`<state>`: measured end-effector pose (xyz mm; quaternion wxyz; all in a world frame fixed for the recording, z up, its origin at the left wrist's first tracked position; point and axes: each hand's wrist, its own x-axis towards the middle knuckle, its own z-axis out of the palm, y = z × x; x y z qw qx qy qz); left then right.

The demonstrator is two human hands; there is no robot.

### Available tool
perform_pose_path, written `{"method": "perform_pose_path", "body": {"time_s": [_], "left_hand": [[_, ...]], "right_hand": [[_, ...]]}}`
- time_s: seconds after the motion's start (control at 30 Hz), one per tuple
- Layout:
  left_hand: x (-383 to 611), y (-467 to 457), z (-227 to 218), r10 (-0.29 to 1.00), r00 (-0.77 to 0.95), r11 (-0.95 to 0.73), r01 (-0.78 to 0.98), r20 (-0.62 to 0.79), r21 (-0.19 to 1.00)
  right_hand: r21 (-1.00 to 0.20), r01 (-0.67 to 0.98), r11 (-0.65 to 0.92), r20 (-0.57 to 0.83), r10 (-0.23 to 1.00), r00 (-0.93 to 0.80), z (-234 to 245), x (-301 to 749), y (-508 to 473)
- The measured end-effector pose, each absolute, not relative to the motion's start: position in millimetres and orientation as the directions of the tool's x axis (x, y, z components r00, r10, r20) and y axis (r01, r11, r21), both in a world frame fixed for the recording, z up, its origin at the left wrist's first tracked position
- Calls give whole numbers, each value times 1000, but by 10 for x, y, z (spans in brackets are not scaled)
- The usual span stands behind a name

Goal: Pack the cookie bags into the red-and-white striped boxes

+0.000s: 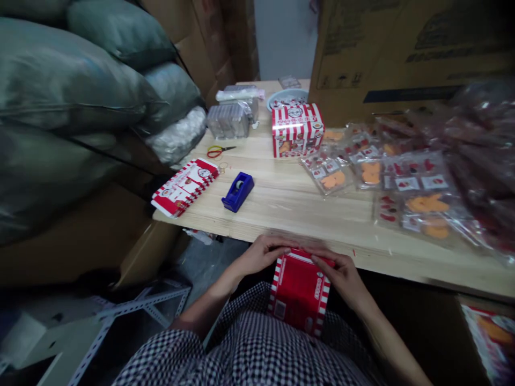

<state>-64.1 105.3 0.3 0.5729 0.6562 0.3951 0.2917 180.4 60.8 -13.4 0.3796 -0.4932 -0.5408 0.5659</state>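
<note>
A red cardboard box (pixel 300 292) with red-and-white striped edges is held against my body at the table's front edge. My left hand (pixel 263 253) grips its upper left edge, thumb on the near face. At the upper right edge, my right hand (pixel 338 271) pinches the same box, its other fingers behind the top. Beyond my hands on the table lies a blue tape dispenser (pixel 238 192). Flat striped box blanks (pixel 185 186) are stacked left of it. Farther back stands an assembled red-and-white striped box (pixel 298 130).
Scissors (pixel 219 151) lie behind the dispenser. Several clear bags of toy food pieces (pixel 426 203) cover the table's right side. Plastic-wrapped packs (pixel 228 120) and a bowl (pixel 287 98) stand at the back. Large sacks (pixel 72 80) rise on the left; a big carton (pixel 402 59) stands behind.
</note>
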Motion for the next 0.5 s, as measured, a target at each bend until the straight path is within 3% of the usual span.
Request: {"method": "perform_pose_path", "body": {"time_s": [0.03,0.1,0.17,0.2,0.33,0.5], "left_hand": [[-722,1118,7,899,435,-55,212,-44,976],[-987,1301,19,991,110,-103,321,71,941],[-1331,1529,29,943,-261,-59,477,206,877],[-1500,1646,28,910,-360,14,522,206,853],[-1928,2004,-4,922,-373,255,390,-101,885],[-1974,2122,-17,923,-305,311,222,-237,924]], "right_hand": [[-984,86,-156,-171,962,-211,-157,1823,613],[-978,55,-201,-207,962,-176,-193,1860,598],[-973,25,-228,-230,961,-156,-200,1886,567],[-972,15,-235,-234,960,-153,-191,1893,552],[-981,35,-190,-193,975,-108,-76,1922,537],[-996,27,-89,-89,996,16,135,2024,609]]}}
